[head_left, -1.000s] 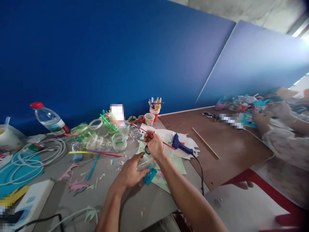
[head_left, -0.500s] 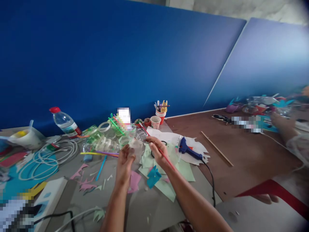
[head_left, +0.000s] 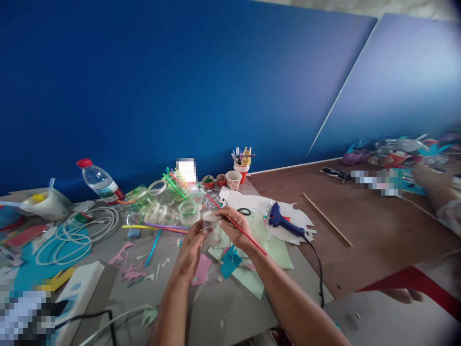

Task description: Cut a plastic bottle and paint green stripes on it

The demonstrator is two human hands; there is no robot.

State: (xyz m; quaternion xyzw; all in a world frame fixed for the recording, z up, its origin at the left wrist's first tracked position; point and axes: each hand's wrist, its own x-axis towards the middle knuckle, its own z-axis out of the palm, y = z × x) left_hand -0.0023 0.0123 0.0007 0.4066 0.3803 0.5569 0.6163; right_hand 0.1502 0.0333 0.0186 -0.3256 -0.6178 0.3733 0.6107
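Note:
In front of me my left hand (head_left: pixel 190 250) is closed around a clear, frosted plastic piece (head_left: pixel 210 222), rounded like a cut bottle part. My right hand (head_left: pixel 236 230) meets it from the other side; its fingertips touch the piece's upper edge. A thin red stick (head_left: pixel 249 236), looking like a paintbrush handle, is also held in that hand and slants back over the wrist. Its far end points toward the clear bottles and is hard to make out. Below lie pale green paper sheets (head_left: pixel 284 254), a blue cut-out (head_left: pixel 230 262) and pink paper (head_left: pixel 202 269).
A blue glue gun (head_left: pixel 279 218) with a black cord lies on white paper at right, near a wooden stick (head_left: pixel 327 219). Behind stand a patterned paper cup (head_left: pixel 234 180) and cut plastic bottles (head_left: pixel 162 211). A water bottle (head_left: pixel 99 182) and coiled white cable (head_left: pixel 108 240) are left. Another person's hand (head_left: pixel 432 180) is far right.
My two hands have come together, and the right fingers now touch the clear piece. That piece has been turned and tilted. The view has shifted slightly.

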